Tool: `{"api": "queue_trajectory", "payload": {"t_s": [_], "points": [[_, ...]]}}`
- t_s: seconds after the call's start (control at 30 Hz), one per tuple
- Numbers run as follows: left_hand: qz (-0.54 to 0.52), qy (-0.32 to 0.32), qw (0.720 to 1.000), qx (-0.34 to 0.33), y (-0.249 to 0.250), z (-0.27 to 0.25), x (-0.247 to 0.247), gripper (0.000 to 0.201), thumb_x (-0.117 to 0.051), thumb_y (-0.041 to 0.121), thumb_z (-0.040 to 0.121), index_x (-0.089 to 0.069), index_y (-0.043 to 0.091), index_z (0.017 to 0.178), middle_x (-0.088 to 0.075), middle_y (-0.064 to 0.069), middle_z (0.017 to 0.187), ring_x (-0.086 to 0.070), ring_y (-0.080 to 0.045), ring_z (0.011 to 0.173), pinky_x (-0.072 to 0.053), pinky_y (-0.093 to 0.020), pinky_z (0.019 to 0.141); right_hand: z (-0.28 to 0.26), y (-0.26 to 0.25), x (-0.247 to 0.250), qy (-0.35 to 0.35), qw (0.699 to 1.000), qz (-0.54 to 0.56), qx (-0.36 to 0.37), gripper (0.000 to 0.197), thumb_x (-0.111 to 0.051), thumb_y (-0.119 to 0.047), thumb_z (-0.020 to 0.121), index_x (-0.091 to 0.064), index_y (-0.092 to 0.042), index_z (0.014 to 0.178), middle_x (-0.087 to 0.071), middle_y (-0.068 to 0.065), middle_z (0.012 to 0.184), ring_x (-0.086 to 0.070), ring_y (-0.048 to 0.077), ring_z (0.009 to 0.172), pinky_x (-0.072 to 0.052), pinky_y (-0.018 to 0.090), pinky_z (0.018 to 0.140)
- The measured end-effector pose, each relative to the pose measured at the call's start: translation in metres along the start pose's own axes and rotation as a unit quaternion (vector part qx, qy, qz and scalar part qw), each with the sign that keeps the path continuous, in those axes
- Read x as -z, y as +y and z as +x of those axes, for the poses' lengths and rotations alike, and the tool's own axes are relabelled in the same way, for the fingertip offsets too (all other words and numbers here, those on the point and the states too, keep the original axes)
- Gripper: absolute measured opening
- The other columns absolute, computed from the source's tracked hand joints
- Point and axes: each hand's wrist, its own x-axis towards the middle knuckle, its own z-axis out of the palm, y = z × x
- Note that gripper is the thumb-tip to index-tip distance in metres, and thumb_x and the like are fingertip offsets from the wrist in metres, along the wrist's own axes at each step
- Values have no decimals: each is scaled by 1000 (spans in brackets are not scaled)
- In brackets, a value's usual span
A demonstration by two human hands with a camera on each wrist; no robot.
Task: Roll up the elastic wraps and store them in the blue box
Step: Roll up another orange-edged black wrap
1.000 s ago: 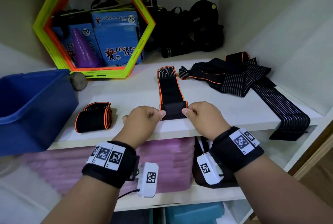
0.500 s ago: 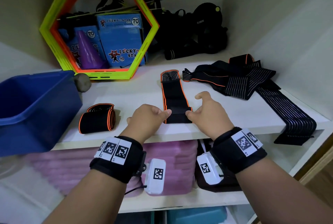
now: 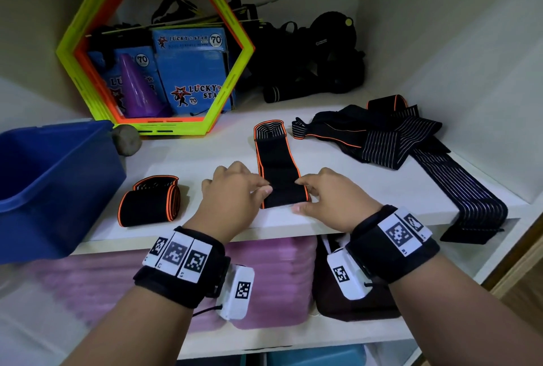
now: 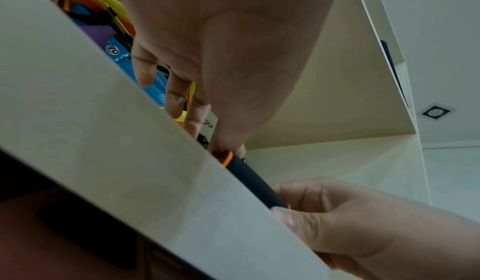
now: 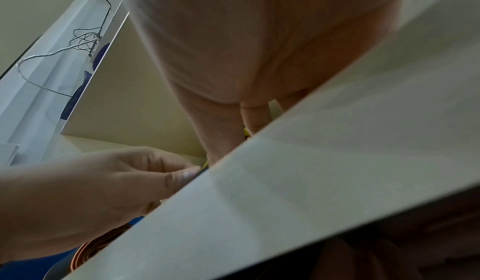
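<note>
Pinching wrap [image 3: 279, 177], apparently, both hands.

Flat wrap [image 3: 279, 171], rolled wrap [image 3: 150, 204], blue box [image 3: 53, 189]

Blue cartons [image 3: 194, 71] are standing inside a yellow-green hexagonal frame [image 3: 232, 80] at the back of the shelf, their faces reading "LUCKY STAR" beside a red star figure, with the number "70" showing in white circles. One carton [image 4: 122, 56] is showing the same "70" circle upside down in the left wrist view. Square black-and-white coded markers [image 3: 176, 257] are sitting on both wristbands, carrying no legible words. Smaller print on the cartons is too fine to read.
</note>
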Motion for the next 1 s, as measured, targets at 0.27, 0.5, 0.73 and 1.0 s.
{"api": "queue_trajectory", "payload": {"t_s": [0.27, 0.5, 0.73, 1.0], "points": [[-122, -109, 986, 13, -21, 0, -2, 39, -49, 83, 61, -59, 67, 95, -52, 12, 97, -53, -18, 105, -43, -46, 102, 10, -4, 12, -26, 999, 28, -5, 33, -57, -42, 96, -58, -13, 82, -53, 1, 73, -53, 24, 73, -37, 34, 64], [-163, -54, 974, 145, 1, 13, -9, 59, -52, 60, 94, -48, 25, 47, -39, 8, 49, -44, -29, 73, -36, -39, 83, 20, -6, 6, 34, 990, 101, -87, 60, -48, -47, 100, -35, -15, 51, -35, 1, 50, -38, 22, 51, -28, 34, 55], [-223, -1, 964, 145, 2, 17, -13, 38, -67, 51, 87, -67, 22, 63, -63, 11, 62, -62, -16, 74, -44, -27, 68, 23, -17, 7, 104, 983, 83, -128, 39, -61, -47, 92, -60, -8, 92, -64, 8, 87, -61, 32, 90, -47, 36, 76], [-222, 41, 971, 79, 10, 13, -10, 13, -70, 29, 91, -64, 28, 103, -65, 5, 65, -61, -3, 69, -40, -16, 63, 22, -16, 12, 69, 979, 175, -83, 29, -61, -23, 93, -59, -15, 121, -61, 3, 99, -63, 27, 89, -52, 36, 89]]}}
